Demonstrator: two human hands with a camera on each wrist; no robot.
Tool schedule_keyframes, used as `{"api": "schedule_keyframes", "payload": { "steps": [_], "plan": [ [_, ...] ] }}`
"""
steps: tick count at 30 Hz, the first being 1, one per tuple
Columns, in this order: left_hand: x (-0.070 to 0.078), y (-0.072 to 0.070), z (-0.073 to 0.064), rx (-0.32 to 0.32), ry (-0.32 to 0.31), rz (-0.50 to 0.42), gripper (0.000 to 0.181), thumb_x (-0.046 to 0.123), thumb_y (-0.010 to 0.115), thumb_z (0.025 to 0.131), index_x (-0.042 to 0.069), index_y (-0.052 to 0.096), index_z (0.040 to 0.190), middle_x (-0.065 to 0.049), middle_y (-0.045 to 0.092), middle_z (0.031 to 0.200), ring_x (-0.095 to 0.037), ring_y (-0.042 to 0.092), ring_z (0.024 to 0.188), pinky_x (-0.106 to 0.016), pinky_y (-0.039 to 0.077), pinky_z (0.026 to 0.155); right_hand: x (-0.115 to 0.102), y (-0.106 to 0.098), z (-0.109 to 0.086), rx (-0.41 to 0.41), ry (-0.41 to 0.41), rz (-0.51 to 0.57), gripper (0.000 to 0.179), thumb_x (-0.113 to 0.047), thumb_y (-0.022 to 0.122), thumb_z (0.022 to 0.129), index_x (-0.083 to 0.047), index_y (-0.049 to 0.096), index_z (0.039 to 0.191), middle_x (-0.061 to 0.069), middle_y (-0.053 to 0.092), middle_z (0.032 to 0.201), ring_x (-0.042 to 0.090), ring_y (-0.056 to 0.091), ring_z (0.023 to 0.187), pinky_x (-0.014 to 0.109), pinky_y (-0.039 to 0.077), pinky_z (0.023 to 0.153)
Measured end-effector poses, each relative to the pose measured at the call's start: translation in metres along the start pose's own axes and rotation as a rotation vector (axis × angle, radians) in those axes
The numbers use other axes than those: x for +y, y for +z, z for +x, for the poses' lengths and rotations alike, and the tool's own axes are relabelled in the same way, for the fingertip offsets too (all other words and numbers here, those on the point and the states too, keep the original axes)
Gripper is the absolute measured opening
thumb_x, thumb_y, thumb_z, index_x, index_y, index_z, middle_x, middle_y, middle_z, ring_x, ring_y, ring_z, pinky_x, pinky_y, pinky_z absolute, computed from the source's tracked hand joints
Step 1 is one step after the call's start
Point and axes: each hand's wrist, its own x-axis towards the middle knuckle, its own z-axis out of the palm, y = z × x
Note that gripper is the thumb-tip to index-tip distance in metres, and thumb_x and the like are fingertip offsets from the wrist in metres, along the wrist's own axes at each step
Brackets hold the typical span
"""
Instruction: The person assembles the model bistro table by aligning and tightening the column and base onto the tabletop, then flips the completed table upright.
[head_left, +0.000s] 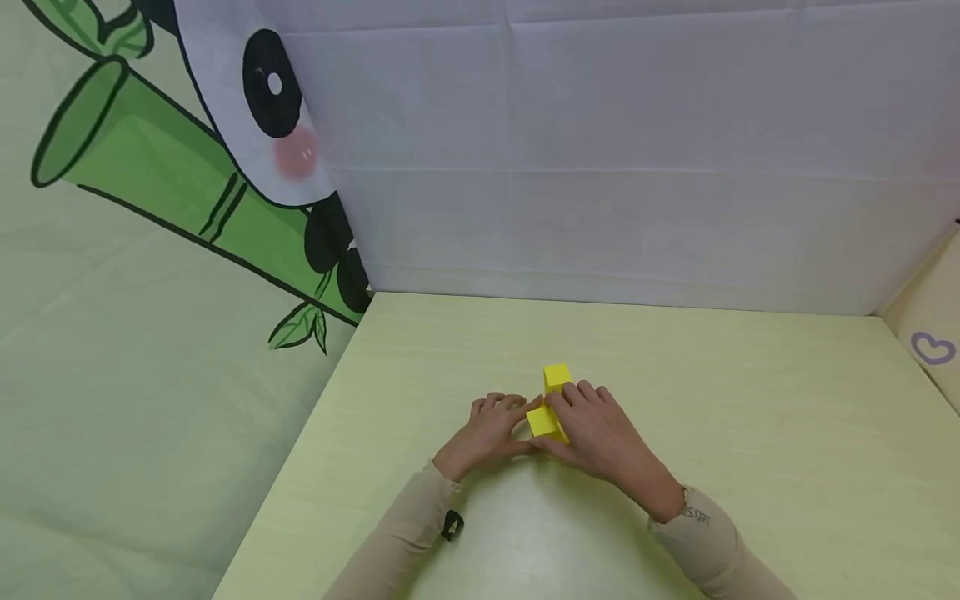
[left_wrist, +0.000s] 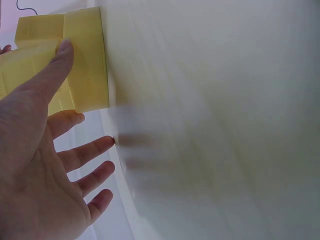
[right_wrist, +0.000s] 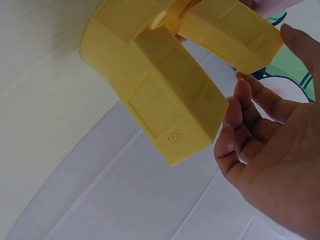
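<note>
Yellow plastic blocks (head_left: pixel 543 422) stand upright close together on the table, with raised numbers on their sides; one block (right_wrist: pixel 165 100) reads 156. A wider yellow base piece (left_wrist: pixel 86 60) sits under them on the tabletop. From the left side, my left hand (head_left: pixel 487 432) pinches the yellow piece between thumb and index finger, its other fingers spread apart. My right hand (head_left: pixel 600 429) pinches the nearer numbered block (right_wrist: pixel 232 35) at its upper end between thumb and index finger. The other right fingertips touch the 156 block. How the pieces join is partly hidden.
A pale wooden table (head_left: pixel 750 433) spreads around the hands. Behind it hangs a whitish cloth (head_left: pixel 637 167), and a green cloth with a panda and bamboo print (head_left: pixel 180 175) hangs at left. A small black item (head_left: pixel 452 525) is by the left sleeve.
</note>
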Motion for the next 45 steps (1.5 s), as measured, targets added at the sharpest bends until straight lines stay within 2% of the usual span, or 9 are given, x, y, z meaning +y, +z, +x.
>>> {"api": "schedule_keyframes", "payload": {
  "steps": [5,13,18,22,27,33,38,42,45],
  "plan": [
    [0.0010,-0.0008,0.0000,0.003,0.002,-0.004,0.073,0.052,0.074,0.093,0.021,0.052,0.155,-0.011,0.057,0.143,-0.036,0.046,0.131,-0.056,0.034,0.102,-0.0003,0.0009,0.0014,-0.009,0.032,0.018,0.044,-0.042,0.082,0.087,-0.010,0.066,0.113,0.006,0.060,0.094,0.024,0.052,0.084,0.037,0.043,0.071],
    [0.0020,-0.0005,0.0005,0.000,-0.010,-0.031,0.066,0.054,0.074,0.093,0.021,0.060,0.148,-0.010,0.058,0.143,-0.035,0.046,0.131,-0.056,0.033,0.104,-0.0012,-0.0010,0.0038,-0.050,0.109,-0.007,0.047,-0.044,0.081,0.088,-0.005,0.064,0.108,0.008,0.061,0.093,0.026,0.053,0.085,0.040,0.044,0.072],
    [0.0021,-0.0004,0.0011,0.004,-0.015,-0.035,0.068,0.055,0.074,0.092,0.021,0.059,0.149,-0.010,0.057,0.144,-0.034,0.045,0.132,-0.056,0.033,0.104,-0.0007,-0.0003,0.0046,-0.061,0.130,-0.006,0.042,-0.041,0.078,0.090,-0.006,0.063,0.105,0.008,0.059,0.091,0.026,0.052,0.084,0.041,0.045,0.073],
    [0.0016,0.0001,0.0017,0.000,-0.016,-0.043,0.071,0.056,0.074,0.091,0.018,0.058,0.150,-0.010,0.057,0.145,-0.033,0.044,0.133,-0.055,0.032,0.105,-0.0002,0.0001,0.0049,-0.063,0.160,-0.017,0.045,-0.045,0.079,0.089,-0.005,0.062,0.103,0.008,0.058,0.089,0.026,0.052,0.083,0.043,0.046,0.074],
    [0.0019,-0.0004,0.0022,-0.002,-0.026,-0.052,0.069,0.055,0.075,0.091,0.015,0.062,0.145,-0.011,0.057,0.145,-0.034,0.044,0.134,-0.055,0.032,0.106,0.0004,0.0004,0.0042,-0.062,0.153,-0.027,0.044,-0.043,0.078,0.089,-0.004,0.063,0.104,0.009,0.061,0.091,0.027,0.052,0.084,0.043,0.046,0.074],
    [0.0022,-0.0007,0.0037,-0.010,-0.036,-0.042,0.063,0.058,0.074,0.090,0.014,0.069,0.135,-0.012,0.056,0.146,-0.034,0.044,0.134,-0.056,0.031,0.106,0.0019,-0.0007,0.0041,-0.049,0.183,-0.023,0.048,-0.046,0.080,0.087,-0.004,0.063,0.102,0.007,0.057,0.086,0.027,0.052,0.082,0.045,0.046,0.075],
    [0.0024,-0.0010,0.0043,-0.008,-0.038,-0.056,0.060,0.058,0.075,0.090,0.016,0.071,0.132,-0.012,0.057,0.146,-0.035,0.043,0.134,-0.056,0.031,0.106,0.0033,0.0010,0.0041,-0.050,0.148,0.011,0.042,-0.039,0.078,0.090,-0.005,0.066,0.113,0.009,0.060,0.094,0.028,0.053,0.087,0.045,0.045,0.077],
    [0.0023,-0.0012,0.0044,-0.008,-0.035,-0.064,0.060,0.057,0.075,0.090,0.016,0.070,0.133,-0.012,0.057,0.145,-0.035,0.043,0.134,-0.056,0.030,0.106,0.0032,0.0022,0.0048,-0.050,0.148,0.025,0.036,-0.032,0.075,0.090,-0.005,0.069,0.113,0.010,0.059,0.093,0.027,0.049,0.085,0.044,0.043,0.076],
    [0.0023,-0.0009,0.0045,-0.013,-0.035,-0.063,0.060,0.057,0.075,0.090,0.016,0.070,0.134,-0.012,0.056,0.146,-0.035,0.043,0.134,-0.056,0.030,0.107,0.0034,0.0022,0.0051,-0.049,0.144,0.013,0.043,-0.035,0.076,0.089,-0.005,0.070,0.119,0.010,0.058,0.094,0.028,0.049,0.086,0.045,0.043,0.077]
  ]
}}
